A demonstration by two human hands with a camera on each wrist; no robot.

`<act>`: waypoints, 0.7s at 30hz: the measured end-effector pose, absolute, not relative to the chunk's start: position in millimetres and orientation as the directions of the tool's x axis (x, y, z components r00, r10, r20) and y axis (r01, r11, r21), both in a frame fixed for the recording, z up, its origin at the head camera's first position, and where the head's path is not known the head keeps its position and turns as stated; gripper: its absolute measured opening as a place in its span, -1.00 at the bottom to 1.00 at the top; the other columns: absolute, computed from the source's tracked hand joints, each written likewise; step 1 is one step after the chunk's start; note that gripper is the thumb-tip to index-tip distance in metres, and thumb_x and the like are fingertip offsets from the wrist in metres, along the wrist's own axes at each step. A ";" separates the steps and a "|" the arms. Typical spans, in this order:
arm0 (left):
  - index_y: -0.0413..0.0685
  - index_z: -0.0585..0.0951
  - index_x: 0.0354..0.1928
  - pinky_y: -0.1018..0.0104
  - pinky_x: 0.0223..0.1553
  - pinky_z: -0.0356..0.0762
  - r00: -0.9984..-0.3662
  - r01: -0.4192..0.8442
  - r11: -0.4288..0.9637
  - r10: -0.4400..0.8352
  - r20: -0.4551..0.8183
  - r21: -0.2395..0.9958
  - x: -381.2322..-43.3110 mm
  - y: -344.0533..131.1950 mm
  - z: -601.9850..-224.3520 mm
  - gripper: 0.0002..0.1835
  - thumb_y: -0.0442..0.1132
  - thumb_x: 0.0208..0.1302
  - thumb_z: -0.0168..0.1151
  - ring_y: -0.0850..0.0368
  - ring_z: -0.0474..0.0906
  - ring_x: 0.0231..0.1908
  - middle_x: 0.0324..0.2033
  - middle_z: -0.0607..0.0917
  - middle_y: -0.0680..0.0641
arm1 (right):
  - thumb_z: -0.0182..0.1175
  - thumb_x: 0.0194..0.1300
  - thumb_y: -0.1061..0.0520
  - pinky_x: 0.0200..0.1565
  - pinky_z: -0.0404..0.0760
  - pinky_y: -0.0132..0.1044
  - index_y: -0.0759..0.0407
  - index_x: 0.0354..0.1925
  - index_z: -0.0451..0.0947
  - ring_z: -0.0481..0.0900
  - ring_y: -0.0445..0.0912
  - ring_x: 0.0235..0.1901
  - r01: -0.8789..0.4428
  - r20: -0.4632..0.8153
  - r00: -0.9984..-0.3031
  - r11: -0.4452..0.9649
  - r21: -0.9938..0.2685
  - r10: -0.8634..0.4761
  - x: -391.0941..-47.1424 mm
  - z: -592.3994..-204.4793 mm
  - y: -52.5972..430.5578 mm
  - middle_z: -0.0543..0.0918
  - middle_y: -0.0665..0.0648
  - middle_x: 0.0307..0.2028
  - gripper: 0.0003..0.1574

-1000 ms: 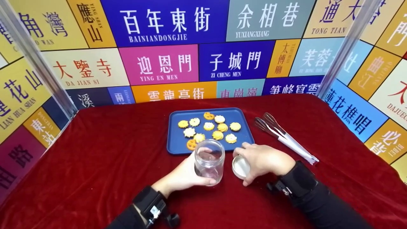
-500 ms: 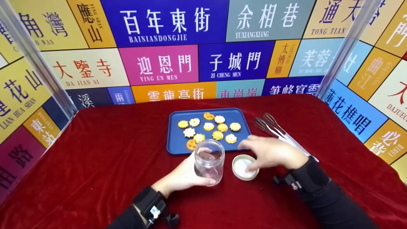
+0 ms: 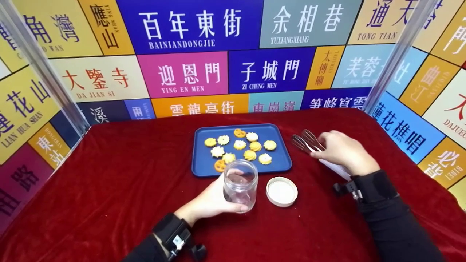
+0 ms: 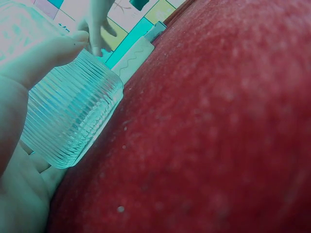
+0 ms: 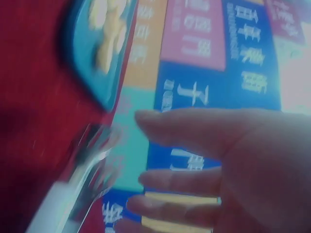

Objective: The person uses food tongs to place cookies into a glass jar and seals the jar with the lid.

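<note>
My left hand [image 3: 206, 201] grips an open glass jar [image 3: 241, 194], its fingers round the far side and the thumb across the front. In the left wrist view the jar's ribbed wall [image 4: 73, 111] shows, with nothing inside. My right hand [image 3: 344, 151] hovers over tongs [image 3: 335, 168], which have white handles and brown slotted heads. In the right wrist view the thumb and fingers are spread apart, and the tongs [image 5: 70, 194] lie beside them, outside the grasp. A round lid [image 3: 281, 192] lies with its inside up on the cloth, just right of the jar.
A blue tray [image 3: 202, 160] behind the jar bears several cookies [image 3: 250, 155] and pretzels [image 3: 240, 133]. Red cloth [image 3: 138, 163] covers the table. Signs with lettering [image 3: 182, 29] form the backdrop, and clear posts [image 3: 395, 54] stand at the table's back corners.
My right hand has let go of the lid, leaving it on the cloth, and has moved right and away from me to above the tongs. The left hand and jar stay put.
</note>
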State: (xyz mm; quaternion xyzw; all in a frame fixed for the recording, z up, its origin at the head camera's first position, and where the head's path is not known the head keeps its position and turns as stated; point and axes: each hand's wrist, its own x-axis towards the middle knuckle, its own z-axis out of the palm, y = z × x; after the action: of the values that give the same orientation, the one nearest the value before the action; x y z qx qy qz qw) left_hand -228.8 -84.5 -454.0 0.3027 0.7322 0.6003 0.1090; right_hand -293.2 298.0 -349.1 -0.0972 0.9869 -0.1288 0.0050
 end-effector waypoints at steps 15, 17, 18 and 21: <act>-0.06 0.35 0.41 0.18 0.37 0.49 -0.789 0.310 0.087 0.579 0.205 0.947 -228.3 -84.1 -453.9 -0.09 -0.26 0.06 0.69 0.14 0.59 0.24 0.22 0.67 0.02 | 0.44 0.28 -0.10 -0.18 0.58 0.13 0.34 -0.09 0.65 0.60 0.16 -0.25 -0.085 -0.065 -0.992 0.952 -0.294 -0.109 -311.9 -378.5 326.8 0.68 0.28 -0.23 -0.47; -0.05 0.36 0.41 0.19 0.37 0.49 -0.790 0.309 0.091 0.578 0.203 0.947 -228.2 -84.2 -453.6 -0.09 -0.26 0.06 0.69 0.14 0.59 0.24 0.22 0.67 0.02 | 0.44 0.29 -0.09 -0.22 0.55 0.07 0.31 -0.16 0.63 0.57 0.12 -0.30 -0.082 -0.071 -0.992 0.954 -0.289 -0.107 -313.2 -382.8 325.7 0.63 0.22 -0.31 -0.52; -0.05 0.36 0.41 0.19 0.37 0.49 -0.790 0.309 0.092 0.578 0.202 0.947 -228.2 -84.2 -453.4 -0.09 -0.26 0.06 0.69 0.14 0.59 0.24 0.22 0.67 0.02 | 0.43 0.28 -0.09 -0.23 0.54 0.06 0.31 -0.17 0.61 0.56 0.11 -0.32 -0.081 -0.074 -0.992 0.955 -0.284 -0.106 -313.6 -384.4 325.2 0.61 0.20 -0.34 -0.52; -0.05 0.36 0.41 0.18 0.37 0.49 -0.790 0.307 0.092 0.580 0.200 0.947 -228.3 -84.3 -453.1 -0.09 -0.26 0.06 0.69 0.14 0.58 0.25 0.22 0.67 0.02 | 0.43 0.28 -0.09 -0.25 0.53 0.04 0.31 -0.20 0.59 0.54 0.10 -0.36 -0.079 -0.078 -0.991 0.957 -0.278 -0.105 -315.3 -388.0 323.7 0.59 0.19 -0.38 -0.52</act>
State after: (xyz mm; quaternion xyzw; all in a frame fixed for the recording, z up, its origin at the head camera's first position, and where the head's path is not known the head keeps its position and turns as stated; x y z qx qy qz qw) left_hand -228.3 -84.3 -453.1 0.3037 0.7302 0.6015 0.1131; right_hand -315.3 323.7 -388.0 -0.0464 0.9882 -0.1383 0.0460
